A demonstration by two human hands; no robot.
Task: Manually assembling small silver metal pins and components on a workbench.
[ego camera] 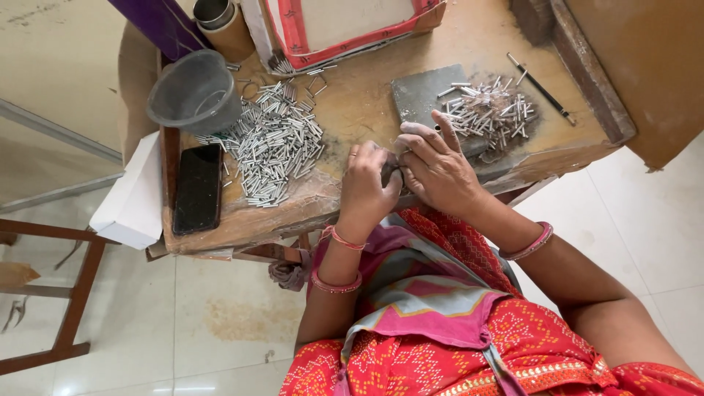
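My left hand (364, 187) and my right hand (434, 165) meet at the near edge of a worn wooden workbench (367, 103). Their fingertips pinch a small dark piece (391, 173) between them; what it is cannot be told. Just beyond my right hand lies a heap of short silver metal tubes (490, 111) on a grey flat slab (422, 92). A larger spread of similar silver tubes (275, 143) covers the bench to the left of my left hand.
A black phone (198, 188) lies at the bench's left edge beside a white box (132, 198). A grey plastic bowl (194, 92), a cardboard tube (224, 26), a red-edged box (345, 26) and a thin black tool (540, 88) stand further back. Wooden frame (73, 293) at left.
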